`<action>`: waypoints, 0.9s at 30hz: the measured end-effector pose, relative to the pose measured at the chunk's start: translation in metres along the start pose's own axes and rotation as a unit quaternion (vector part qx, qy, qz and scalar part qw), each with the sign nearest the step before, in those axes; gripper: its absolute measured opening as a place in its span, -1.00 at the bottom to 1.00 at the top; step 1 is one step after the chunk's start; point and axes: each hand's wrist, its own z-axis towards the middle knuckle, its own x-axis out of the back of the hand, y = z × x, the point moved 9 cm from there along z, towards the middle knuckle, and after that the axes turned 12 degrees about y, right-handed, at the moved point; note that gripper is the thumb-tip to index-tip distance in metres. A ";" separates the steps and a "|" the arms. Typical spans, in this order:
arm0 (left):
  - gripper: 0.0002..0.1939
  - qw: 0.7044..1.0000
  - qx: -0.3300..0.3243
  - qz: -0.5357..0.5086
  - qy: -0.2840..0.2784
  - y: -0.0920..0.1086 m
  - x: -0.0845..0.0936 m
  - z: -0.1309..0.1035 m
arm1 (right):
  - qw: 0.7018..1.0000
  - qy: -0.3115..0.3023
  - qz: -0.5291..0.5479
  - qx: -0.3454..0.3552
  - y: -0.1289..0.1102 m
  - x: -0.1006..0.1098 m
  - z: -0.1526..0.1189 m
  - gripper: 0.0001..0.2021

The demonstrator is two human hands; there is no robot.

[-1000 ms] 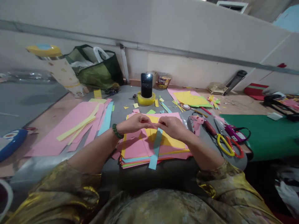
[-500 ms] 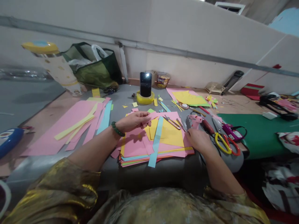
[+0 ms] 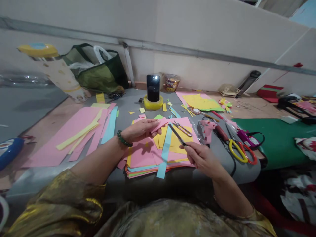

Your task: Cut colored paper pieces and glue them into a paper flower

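My left hand (image 3: 144,129), with a green bead bracelet at its wrist, pinches a small folded pink paper strip (image 3: 159,125) above the paper pile. My right hand (image 3: 201,156) grips the dark end of a slim knife (image 3: 177,135); its long narrow blade points up and left toward the pink strip, apart from it. Below both hands lies a stack of coloured paper (image 3: 142,158), pink on top with yellow sheets (image 3: 181,140). A light blue strip (image 3: 165,154) lies across the stack and hangs past its front edge. Metal thread snips (image 3: 182,128) rest on the paper.
Pink sheets (image 3: 65,131) and loose strips lie at left. A phone (image 3: 153,88) stands in a yellow tape roll (image 3: 153,104) at the back. To the right are a pink glue gun (image 3: 208,128), scissors with yellow and red handles (image 3: 238,151) and a purple device (image 3: 248,139).
My right hand has come left from beside the glue gun, bringing the knife over the paper stack. The pink strip in my left hand is now folded and tilted.
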 end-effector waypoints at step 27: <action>-0.71 1.000 -0.008 0.016 0.014 0.002 0.001 -0.001 | 0.947 0.134 -0.253 0.147 -0.002 0.005 0.004 -0.66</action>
